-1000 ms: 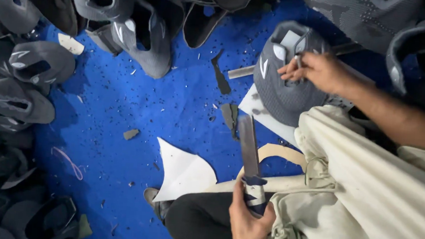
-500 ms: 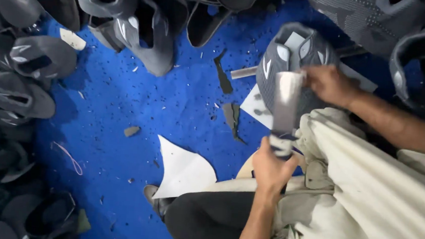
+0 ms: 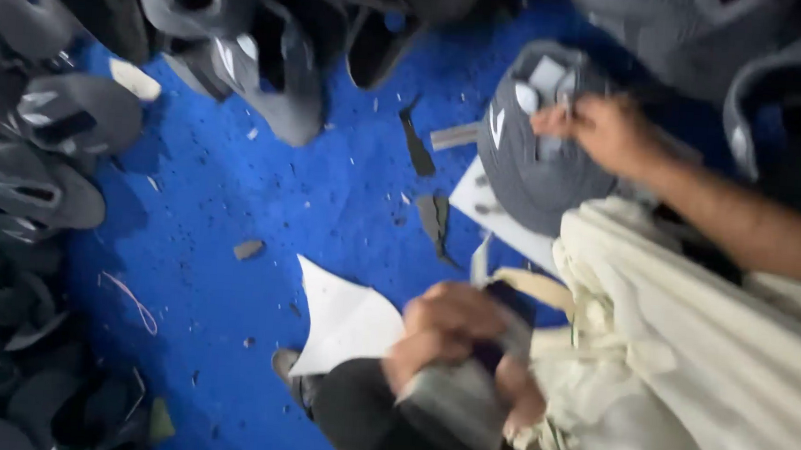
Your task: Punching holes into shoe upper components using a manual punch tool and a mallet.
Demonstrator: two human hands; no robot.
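Note:
My right hand [image 3: 606,132] grips the top of a grey shoe upper [image 3: 531,173] that rests on the blue floor [image 3: 233,204] at the upper right. My left hand [image 3: 454,337] is low at the centre, blurred, closed on a flat grey blade tool [image 3: 449,409] with a dark handle [image 3: 506,308]. That hand sits over my dark-clad knee [image 3: 349,419], next to my cream garment [image 3: 691,368]. The tool's edge is too smeared to make out.
Several grey shoe uppers [image 3: 60,117] are heaped along the left side and the top [image 3: 271,66]. A white cut sheet [image 3: 347,320] lies by my knee, another [image 3: 491,213] under the held upper. Dark scraps [image 3: 434,216] and small bits dot the floor.
My left hand raised the blade tool up to the shoe upper, then dropped back down to my knee. My right hand stayed on the upper.

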